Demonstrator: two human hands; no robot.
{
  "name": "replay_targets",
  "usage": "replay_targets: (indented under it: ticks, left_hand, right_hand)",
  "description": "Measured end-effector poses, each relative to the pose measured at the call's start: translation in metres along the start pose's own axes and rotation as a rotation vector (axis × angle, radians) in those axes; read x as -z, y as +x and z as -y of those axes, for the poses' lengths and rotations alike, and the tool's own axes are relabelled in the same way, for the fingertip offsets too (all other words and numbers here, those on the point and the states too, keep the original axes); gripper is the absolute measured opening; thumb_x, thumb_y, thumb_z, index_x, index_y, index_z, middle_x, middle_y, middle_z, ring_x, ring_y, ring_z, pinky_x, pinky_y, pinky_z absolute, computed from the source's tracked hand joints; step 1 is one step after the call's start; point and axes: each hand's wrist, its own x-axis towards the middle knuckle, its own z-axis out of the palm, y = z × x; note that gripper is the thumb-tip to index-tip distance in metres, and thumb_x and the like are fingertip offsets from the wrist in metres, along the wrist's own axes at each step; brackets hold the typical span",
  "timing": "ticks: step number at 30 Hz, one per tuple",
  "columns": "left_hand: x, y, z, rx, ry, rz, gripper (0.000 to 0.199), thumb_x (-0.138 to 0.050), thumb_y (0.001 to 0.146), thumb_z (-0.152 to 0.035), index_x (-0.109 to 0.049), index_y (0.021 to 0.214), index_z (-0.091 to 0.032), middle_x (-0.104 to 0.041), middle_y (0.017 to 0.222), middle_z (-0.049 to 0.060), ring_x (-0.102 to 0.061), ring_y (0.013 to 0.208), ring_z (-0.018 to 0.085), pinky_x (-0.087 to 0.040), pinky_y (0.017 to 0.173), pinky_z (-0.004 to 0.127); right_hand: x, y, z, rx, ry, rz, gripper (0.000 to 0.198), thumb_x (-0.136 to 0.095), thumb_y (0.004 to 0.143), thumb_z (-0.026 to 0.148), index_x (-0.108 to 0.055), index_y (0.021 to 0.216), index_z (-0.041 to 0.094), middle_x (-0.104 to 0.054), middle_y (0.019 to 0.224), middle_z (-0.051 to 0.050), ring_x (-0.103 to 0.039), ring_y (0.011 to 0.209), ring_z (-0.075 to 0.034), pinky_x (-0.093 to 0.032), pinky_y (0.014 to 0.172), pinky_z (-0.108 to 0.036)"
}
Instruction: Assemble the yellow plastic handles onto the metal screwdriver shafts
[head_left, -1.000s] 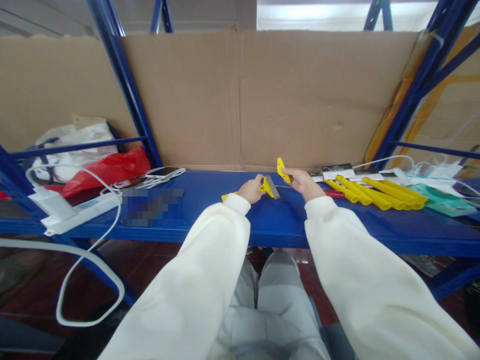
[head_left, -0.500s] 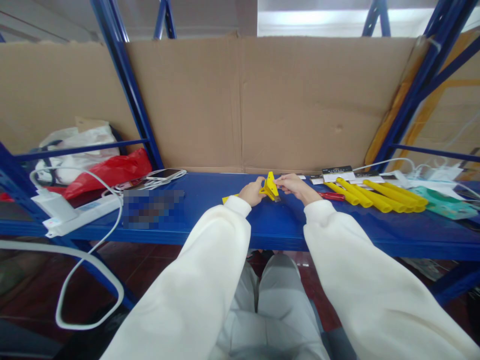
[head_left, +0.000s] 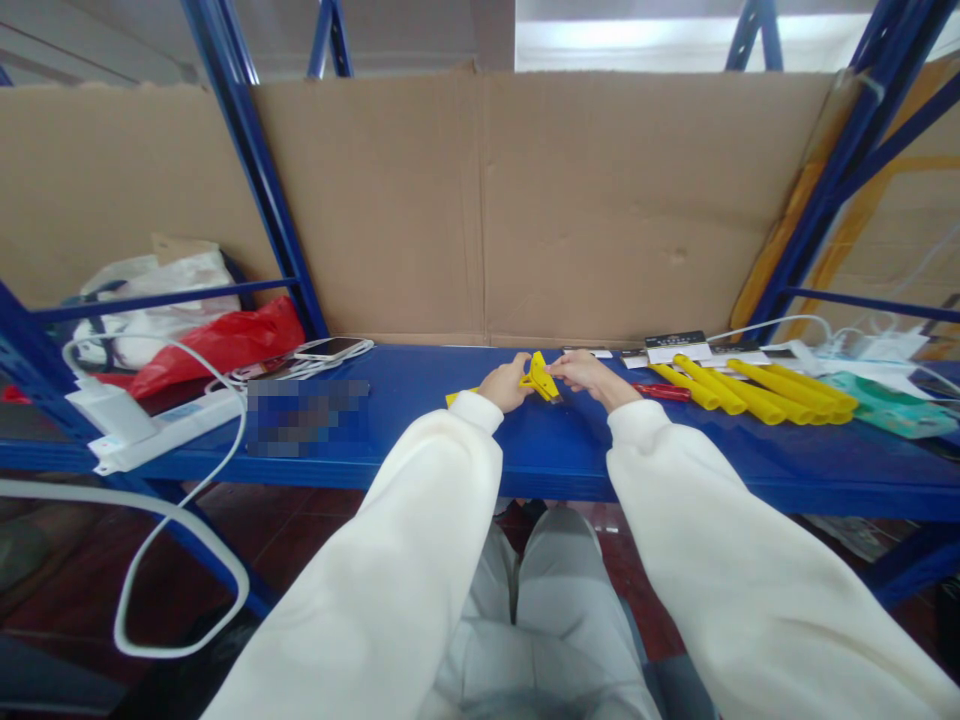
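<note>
Over the middle of the blue shelf, my left hand (head_left: 504, 384) is closed around a yellow plastic scraper (head_left: 541, 374). A yellow end of its handle shows to the left of the hand, and a small greyish metal edge shows at its lower right. My right hand (head_left: 589, 374) pinches the raised upper part of the scraper with thumb and fingertips. The exact finger contact is small and partly hidden. To the right of that hand lies a red tool (head_left: 661, 392), beside several yellow tubular handles (head_left: 750, 395) lying in a row.
Black-and-white cards (head_left: 679, 348) lie behind the yellow handles, near a teal packet (head_left: 892, 405) and white cables. On the left are a white power strip (head_left: 172, 430), a phone (head_left: 330, 348) and a red bag (head_left: 225, 340). Cardboard (head_left: 480, 210) stands along the back.
The scraper's raised yellow part has tilted lower and towards the right, with my right fingers still at it. Both hands stay in nearly the same place.
</note>
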Motion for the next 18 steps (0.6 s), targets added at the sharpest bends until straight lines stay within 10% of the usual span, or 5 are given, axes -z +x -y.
replay_targets:
  ticks: [18]
  left_hand:
    - [0.004,-0.004,-0.002,-0.064,0.017,0.040,0.058,-0.069,0.089,-0.017,-0.049,0.143,-0.023,-0.075,0.119,0.010,-0.070,0.115,0.026,-0.053,0.096,0.034]
  right_hand:
    - [-0.012,0.006,-0.007,0.039,-0.093,-0.099,0.018,-0.073,0.077,0.013,-0.056,0.075,0.018,-0.045,0.057,0.008,-0.037,0.049,-0.006,-0.029,0.043,-0.018]
